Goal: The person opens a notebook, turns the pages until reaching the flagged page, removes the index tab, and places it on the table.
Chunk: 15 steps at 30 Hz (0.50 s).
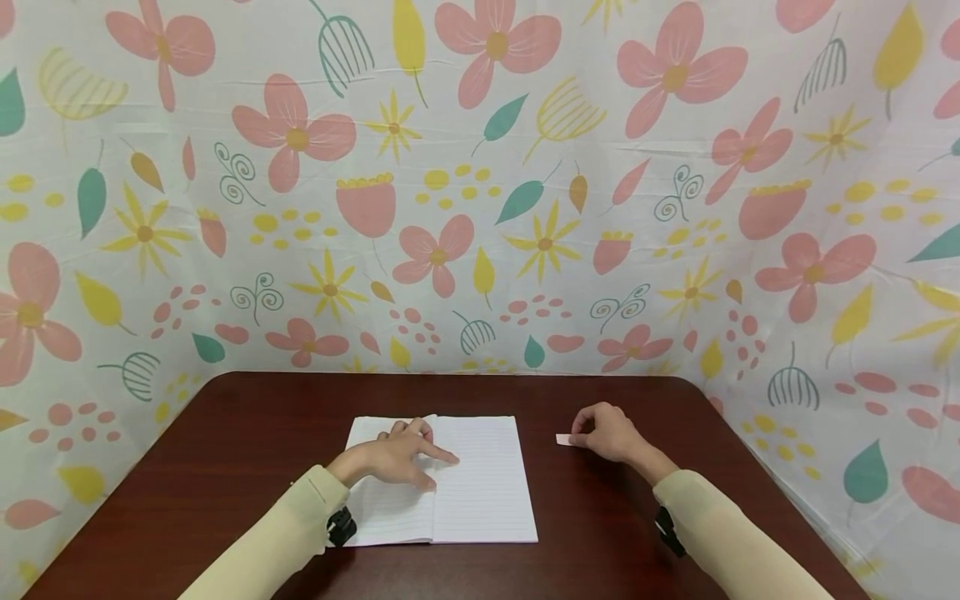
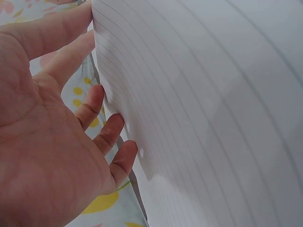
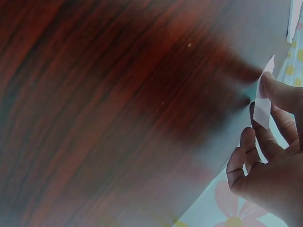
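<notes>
An open notebook (image 1: 483, 492) with lined white pages lies on the dark wooden table. My left hand (image 1: 393, 457) rests on it near the centre fold, its thumb and index finger stretched toward the right page. The left wrist view shows the fingertips touching the lined paper (image 2: 199, 104). To the right of the notebook, my right hand (image 1: 609, 433) pinches a small pale slip of paper (image 1: 563, 439) between thumb and fingers. In the right wrist view the slip (image 3: 262, 106) stands tilted at the fingertips, just over the tabletop, its other fingers loosely bent.
The dark red-brown table (image 1: 285, 400) has rounded far corners. A white cloth (image 1: 480, 250) with pink, yellow and green floral print hangs behind it and along both sides. A black device (image 1: 341, 527) is strapped at the left wrist and another (image 1: 669, 532) at the right.
</notes>
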Motion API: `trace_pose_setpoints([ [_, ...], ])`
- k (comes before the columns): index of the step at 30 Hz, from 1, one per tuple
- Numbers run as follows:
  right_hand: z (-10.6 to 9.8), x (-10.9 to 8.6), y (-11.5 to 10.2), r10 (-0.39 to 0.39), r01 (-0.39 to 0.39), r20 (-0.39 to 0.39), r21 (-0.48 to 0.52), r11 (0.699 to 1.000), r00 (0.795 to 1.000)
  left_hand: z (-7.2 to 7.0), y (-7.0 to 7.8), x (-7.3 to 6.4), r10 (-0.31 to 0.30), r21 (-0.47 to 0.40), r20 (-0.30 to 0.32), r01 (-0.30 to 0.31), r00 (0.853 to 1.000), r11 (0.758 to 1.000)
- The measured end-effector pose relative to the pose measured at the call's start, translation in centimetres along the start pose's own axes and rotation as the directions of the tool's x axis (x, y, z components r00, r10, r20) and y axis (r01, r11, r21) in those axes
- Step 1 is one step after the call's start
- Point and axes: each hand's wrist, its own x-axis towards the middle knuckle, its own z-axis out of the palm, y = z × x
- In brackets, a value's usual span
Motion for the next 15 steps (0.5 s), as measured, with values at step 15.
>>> trace_pose_setpoints([
  [15, 0.1, 0.12, -0.13, 0.045, -0.045, 0.004, -0.025, 0.999, 0.999, -0.01, -0.04, 0.08, 0.004, 0.0, 0.002, -0.004, 1.0, 1.0],
])
